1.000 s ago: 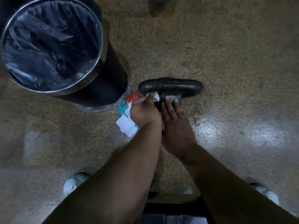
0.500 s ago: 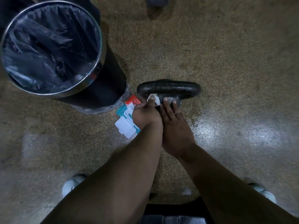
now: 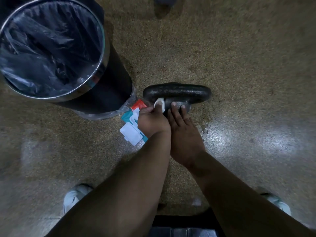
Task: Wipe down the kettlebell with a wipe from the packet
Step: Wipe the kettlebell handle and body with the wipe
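A black kettlebell [image 3: 177, 93] stands on the speckled floor, its handle running left to right. My left hand [image 3: 152, 122] pinches a white wipe [image 3: 159, 102] and presses it against the left side of the kettlebell just under the handle. Beside it, my right hand [image 3: 183, 132] lies on the kettlebell's body with the fingers spread over the top. The wipe packet [image 3: 132, 127], teal and red with a white flip lid standing open, lies on the floor just left of my left hand and is partly hidden by it.
A tall black bin [image 3: 51, 48] with a metal rim and a dark plastic liner stands to the left, close to the packet and the kettlebell. My two white shoes [image 3: 75, 195] [image 3: 277, 202] are at the bottom. Bare floor stretches to the right.
Both hands stay on the kettlebell. The wipe under my left fingers has shifted slightly left along the kettlebell below the handle; the right hand has barely moved.
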A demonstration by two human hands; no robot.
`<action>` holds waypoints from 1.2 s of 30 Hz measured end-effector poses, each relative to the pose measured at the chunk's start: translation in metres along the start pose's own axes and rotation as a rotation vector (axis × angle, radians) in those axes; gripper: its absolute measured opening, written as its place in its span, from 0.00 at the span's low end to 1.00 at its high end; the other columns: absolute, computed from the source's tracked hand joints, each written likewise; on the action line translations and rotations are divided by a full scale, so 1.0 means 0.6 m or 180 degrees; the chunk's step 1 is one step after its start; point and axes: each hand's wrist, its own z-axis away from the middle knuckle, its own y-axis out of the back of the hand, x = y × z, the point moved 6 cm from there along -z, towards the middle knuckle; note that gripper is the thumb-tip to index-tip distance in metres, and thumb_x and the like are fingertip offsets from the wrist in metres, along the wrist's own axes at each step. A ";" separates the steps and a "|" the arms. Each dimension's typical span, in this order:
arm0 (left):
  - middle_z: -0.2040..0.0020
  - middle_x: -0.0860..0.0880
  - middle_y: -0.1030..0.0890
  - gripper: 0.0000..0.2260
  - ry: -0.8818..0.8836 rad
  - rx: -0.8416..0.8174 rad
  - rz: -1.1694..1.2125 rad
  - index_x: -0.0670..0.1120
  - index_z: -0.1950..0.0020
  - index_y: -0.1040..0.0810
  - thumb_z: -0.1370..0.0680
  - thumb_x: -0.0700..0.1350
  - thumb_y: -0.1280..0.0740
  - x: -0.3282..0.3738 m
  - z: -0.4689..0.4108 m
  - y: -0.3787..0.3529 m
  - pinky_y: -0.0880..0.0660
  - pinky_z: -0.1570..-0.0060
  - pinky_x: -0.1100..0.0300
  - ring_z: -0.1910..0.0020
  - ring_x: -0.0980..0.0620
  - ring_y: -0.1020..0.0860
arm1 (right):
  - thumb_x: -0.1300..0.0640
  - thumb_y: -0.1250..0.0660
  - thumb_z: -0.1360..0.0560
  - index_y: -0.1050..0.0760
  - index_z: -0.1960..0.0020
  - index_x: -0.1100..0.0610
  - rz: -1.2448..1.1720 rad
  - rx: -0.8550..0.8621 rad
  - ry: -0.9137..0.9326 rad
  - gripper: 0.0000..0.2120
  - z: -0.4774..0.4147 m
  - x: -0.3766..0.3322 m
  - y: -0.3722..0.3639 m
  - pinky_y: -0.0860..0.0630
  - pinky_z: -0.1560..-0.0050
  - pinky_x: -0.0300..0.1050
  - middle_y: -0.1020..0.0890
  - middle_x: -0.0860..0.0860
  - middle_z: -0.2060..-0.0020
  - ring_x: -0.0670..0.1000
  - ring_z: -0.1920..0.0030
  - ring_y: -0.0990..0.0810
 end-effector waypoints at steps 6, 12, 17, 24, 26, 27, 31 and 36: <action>0.64 0.58 0.20 0.08 0.0136 -0.0043 0.0218 0.50 0.58 0.21 0.26 0.51 0.24 0.006 0.000 -0.002 0.29 0.56 0.71 0.62 0.61 0.23 | 0.42 0.47 0.20 0.60 0.21 0.60 -0.0006 0.0013 -0.0039 0.38 0.001 -0.003 0.005 0.54 0.22 0.52 0.65 0.53 0.22 0.59 0.22 0.65; 0.66 0.57 0.22 0.10 0.0098 0.0010 0.0188 0.50 0.60 0.23 0.25 0.50 0.25 0.000 0.003 0.013 0.34 0.64 0.78 0.64 0.62 0.25 | 0.42 0.60 0.24 0.55 0.20 0.61 -0.0068 0.0070 -0.0034 0.37 0.001 -0.004 0.007 0.49 0.22 0.55 0.60 0.55 0.21 0.60 0.22 0.62; 0.64 0.54 0.19 0.07 0.0205 -0.0068 0.0161 0.47 0.58 0.19 0.26 0.47 0.24 0.016 0.001 -0.005 0.25 0.51 0.61 0.59 0.52 0.20 | 0.39 0.53 0.24 0.53 0.20 0.62 -0.0091 0.0154 -0.0019 0.39 0.002 -0.004 0.006 0.48 0.23 0.54 0.57 0.56 0.21 0.61 0.22 0.59; 0.61 0.53 0.18 0.06 0.0211 0.0124 0.0277 0.47 0.55 0.18 0.25 0.48 0.26 0.015 0.006 -0.004 0.25 0.50 0.62 0.57 0.53 0.19 | 0.37 0.52 0.24 0.57 0.20 0.61 0.0042 0.0022 0.0037 0.42 0.004 0.001 0.003 0.53 0.24 0.53 0.61 0.55 0.21 0.61 0.22 0.62; 0.63 0.55 0.20 0.07 0.0210 0.0106 0.0225 0.48 0.55 0.19 0.25 0.50 0.25 0.009 0.006 -0.001 0.26 0.50 0.63 0.58 0.54 0.21 | 0.38 0.50 0.24 0.57 0.20 0.61 0.0096 0.0011 0.0033 0.41 0.003 0.001 0.002 0.53 0.23 0.53 0.61 0.55 0.21 0.61 0.22 0.62; 0.63 0.54 0.20 0.08 0.0209 0.0093 0.0218 0.48 0.55 0.20 0.26 0.50 0.24 0.006 0.006 -0.001 0.27 0.50 0.63 0.58 0.54 0.21 | 0.38 0.49 0.23 0.56 0.20 0.61 0.0089 0.0033 0.0028 0.41 0.002 0.002 0.002 0.52 0.23 0.54 0.60 0.55 0.21 0.61 0.22 0.62; 0.64 0.55 0.20 0.09 0.0218 0.0006 0.0213 0.48 0.57 0.19 0.27 0.50 0.22 0.004 0.002 -0.005 0.26 0.52 0.64 0.59 0.54 0.20 | 0.39 0.50 0.23 0.54 0.20 0.61 0.0010 0.0075 0.0005 0.40 0.002 0.001 -0.001 0.52 0.23 0.54 0.59 0.55 0.21 0.60 0.22 0.61; 0.65 0.57 0.21 0.08 0.0220 0.0008 0.0294 0.51 0.60 0.21 0.27 0.49 0.23 0.012 0.002 -0.004 0.28 0.57 0.67 0.64 0.61 0.23 | 0.39 0.54 0.24 0.53 0.20 0.61 -0.0133 0.0129 0.0003 0.39 0.002 0.001 0.002 0.51 0.23 0.54 0.59 0.53 0.21 0.60 0.22 0.61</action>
